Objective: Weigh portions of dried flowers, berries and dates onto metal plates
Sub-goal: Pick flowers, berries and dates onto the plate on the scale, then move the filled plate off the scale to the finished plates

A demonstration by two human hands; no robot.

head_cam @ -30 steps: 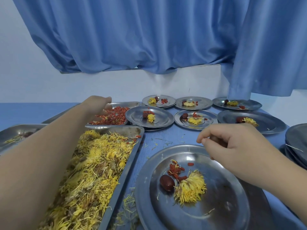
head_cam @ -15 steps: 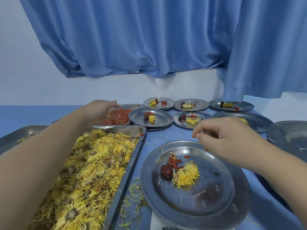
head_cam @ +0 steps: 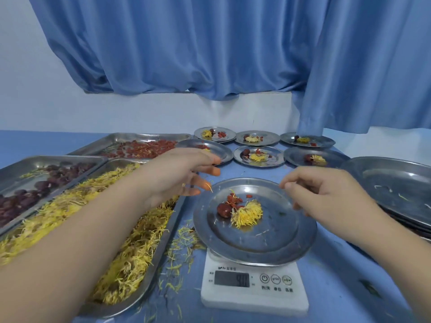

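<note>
The left hand (head_cam: 184,173), earlier over the berry tray (head_cam: 144,145), is now hovering mid-frame beside the plate (head_cam: 268,241), fingers loosely spread; the right hand (head_cam: 326,194) is pinching narrowly, contents unclear; the scale (head_cam: 254,290) is now showing below.

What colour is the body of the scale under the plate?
White; the scale shows best in the head view.

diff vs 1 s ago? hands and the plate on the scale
The left hand pulled back from the berry tray to the rim of the plate on the scale. The right hand stayed over the plate's right rim. The date, berries and flower on it look unchanged.
</note>
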